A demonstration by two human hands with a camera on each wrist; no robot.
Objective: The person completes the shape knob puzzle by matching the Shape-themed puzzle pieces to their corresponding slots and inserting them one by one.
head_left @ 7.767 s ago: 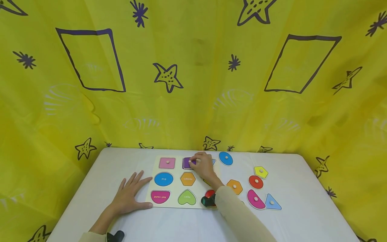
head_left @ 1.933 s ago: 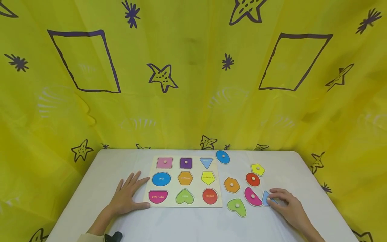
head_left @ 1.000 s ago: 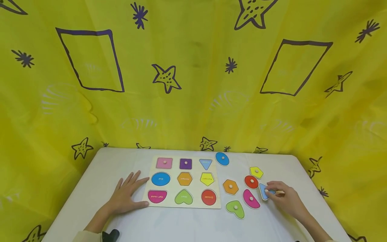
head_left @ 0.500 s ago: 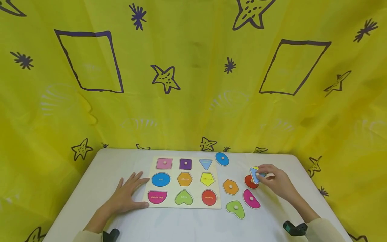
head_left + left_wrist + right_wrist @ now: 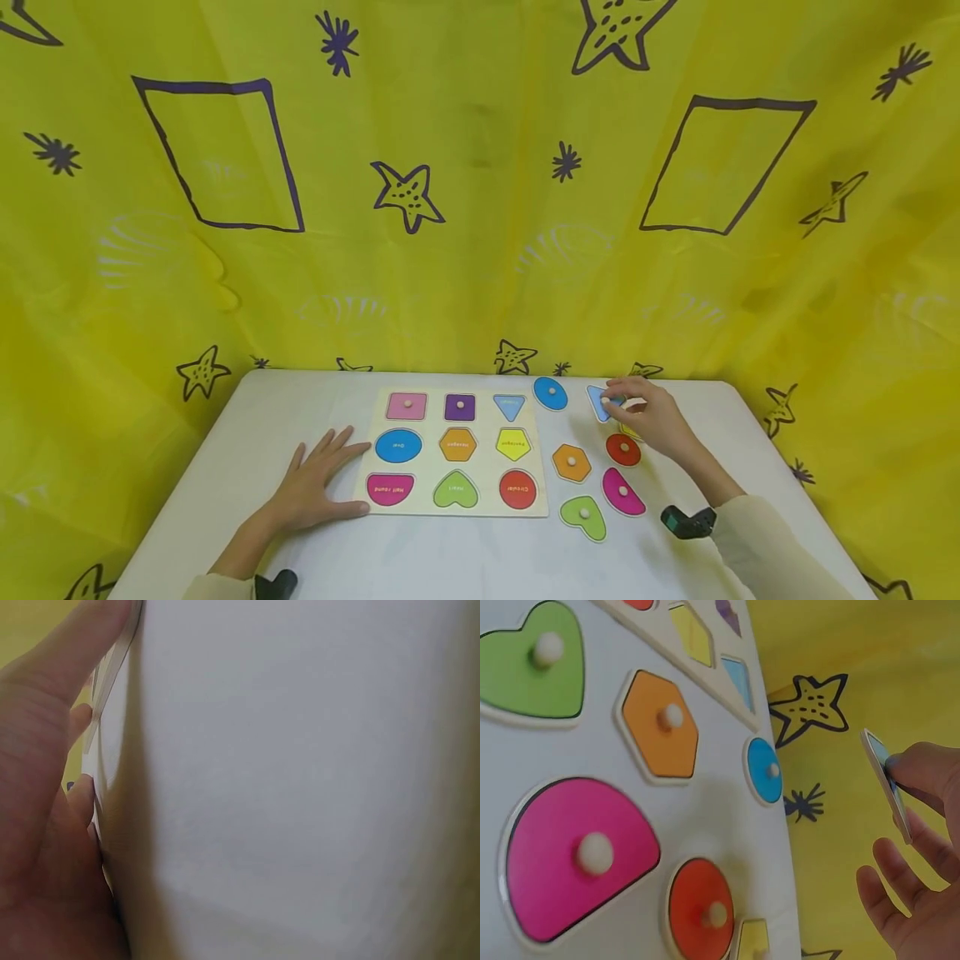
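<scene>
My right hand (image 5: 658, 418) pinches the knob of a light blue triangle puzzle piece (image 5: 597, 403), raised off the table as the right wrist view shows. With fingers spread, my left hand (image 5: 309, 487) lies flat on the table, thumb and forefinger touching the left edge of the wooden puzzle board (image 5: 486, 502). On the board, a pink rectangle piece (image 5: 407, 406) and a purple square piece (image 5: 460, 407) with knobs sit in the top row. The printed triangle spot (image 5: 511, 406) is bare. Below my right hand a yellow pentagon piece (image 5: 754, 941) is partly hidden.
Loose knobbed pieces lie right of the board: a blue oval (image 5: 551, 393), an orange hexagon (image 5: 572, 462), a red circle (image 5: 623, 450), a magenta half round (image 5: 623, 492) and a green heart (image 5: 584, 518). A yellow curtain (image 5: 480, 275) hangs behind the white table (image 5: 465, 558).
The purple square came to rest on the board and my right hand let go of it. It then picked up the triangle and carried it up and left. My left hand stayed put.
</scene>
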